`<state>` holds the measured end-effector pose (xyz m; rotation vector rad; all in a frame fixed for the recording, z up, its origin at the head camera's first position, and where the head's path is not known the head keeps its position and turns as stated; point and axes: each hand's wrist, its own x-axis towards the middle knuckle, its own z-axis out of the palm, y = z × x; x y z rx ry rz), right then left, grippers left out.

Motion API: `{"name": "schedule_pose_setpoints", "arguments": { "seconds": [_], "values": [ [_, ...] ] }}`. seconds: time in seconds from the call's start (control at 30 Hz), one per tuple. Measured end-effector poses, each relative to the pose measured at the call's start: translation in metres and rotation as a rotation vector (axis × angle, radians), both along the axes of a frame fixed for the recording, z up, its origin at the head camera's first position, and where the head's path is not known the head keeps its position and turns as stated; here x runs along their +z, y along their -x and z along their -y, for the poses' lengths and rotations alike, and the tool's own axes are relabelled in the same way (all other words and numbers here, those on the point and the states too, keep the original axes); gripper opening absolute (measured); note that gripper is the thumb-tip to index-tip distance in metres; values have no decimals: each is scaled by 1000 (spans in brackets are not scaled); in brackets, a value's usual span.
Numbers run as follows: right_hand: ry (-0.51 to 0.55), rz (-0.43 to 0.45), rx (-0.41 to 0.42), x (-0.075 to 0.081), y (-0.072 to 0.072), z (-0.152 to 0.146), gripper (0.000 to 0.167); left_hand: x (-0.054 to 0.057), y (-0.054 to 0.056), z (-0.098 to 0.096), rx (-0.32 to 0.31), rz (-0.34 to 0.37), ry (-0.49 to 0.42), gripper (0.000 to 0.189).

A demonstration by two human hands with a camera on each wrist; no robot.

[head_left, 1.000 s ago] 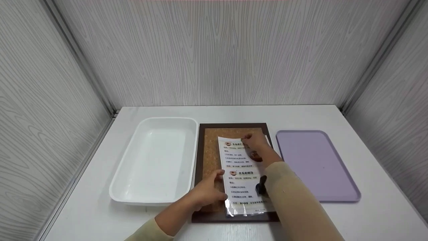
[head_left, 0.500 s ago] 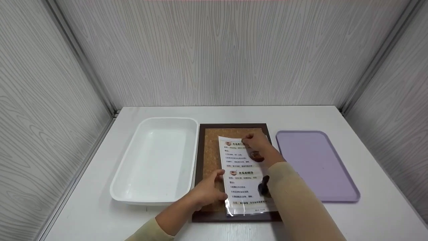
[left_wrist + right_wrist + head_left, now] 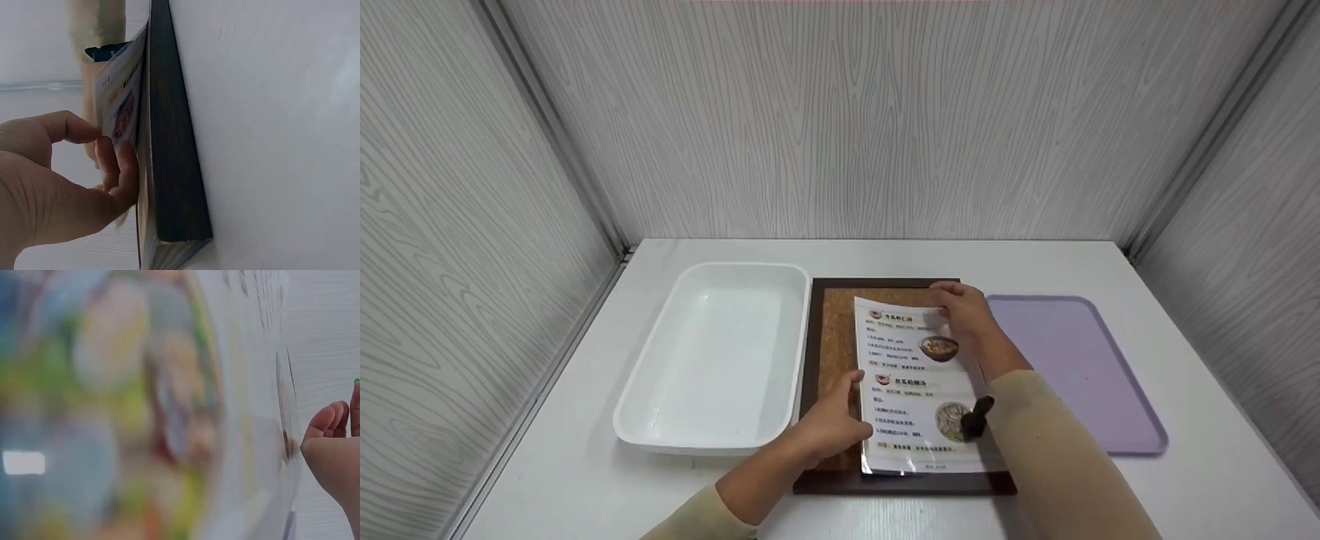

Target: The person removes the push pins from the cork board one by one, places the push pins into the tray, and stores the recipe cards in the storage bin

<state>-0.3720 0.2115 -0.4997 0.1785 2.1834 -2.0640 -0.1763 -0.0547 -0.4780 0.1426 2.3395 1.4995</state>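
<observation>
A laminated recipe sheet (image 3: pixel 911 390) with printed text and soup pictures lies over a brown-framed cork board (image 3: pixel 834 337), its edge raised from the board in the left wrist view. My left hand (image 3: pixel 829 424) pinches the sheet's left edge, fingers and thumb bent around it; the left wrist view has this hand (image 3: pixel 67 174) beside the board's dark frame. At the sheet's top right corner, the fingers of my right hand (image 3: pixel 971 319) meet its edge. A small green thing (image 3: pixel 357 380) shows at a fingertip in the right wrist view; what it is, I cannot tell.
Left of the board stands a deep white tray (image 3: pixel 641 352). A flat purple tray (image 3: pixel 1080 360) lies to the right. The white table (image 3: pixel 900 517) is enclosed by pale wood-grain walls. A dark wrist device (image 3: pixel 975 421) hangs from the right sleeve.
My right hand has shifted right and slightly up along the sheet's top edge, uncovering the pictures and heading. The sheet has moved slightly upward, while the left hand keeps its place at the left edge.
</observation>
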Motion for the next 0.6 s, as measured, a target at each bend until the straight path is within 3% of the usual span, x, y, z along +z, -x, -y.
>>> {"name": "schedule_pose_setpoints", "arguments": {
  "seconds": [0.07,0.23,0.4,0.6],
  "values": [
    [33,-11,0,6,-2,-10,29,4,0,0,-19,-45,39,94],
    [4,-44,26,22,-12,-37,17,13,3,2,-58,-176,183,93],
    [-58,-48,61,31,-24,-65,12,20,7,10,-61,-194,228,89],
    [-101,-4,97,44,-38,-95,18,30,10,25,-39,-177,177,85]
  ]
}}
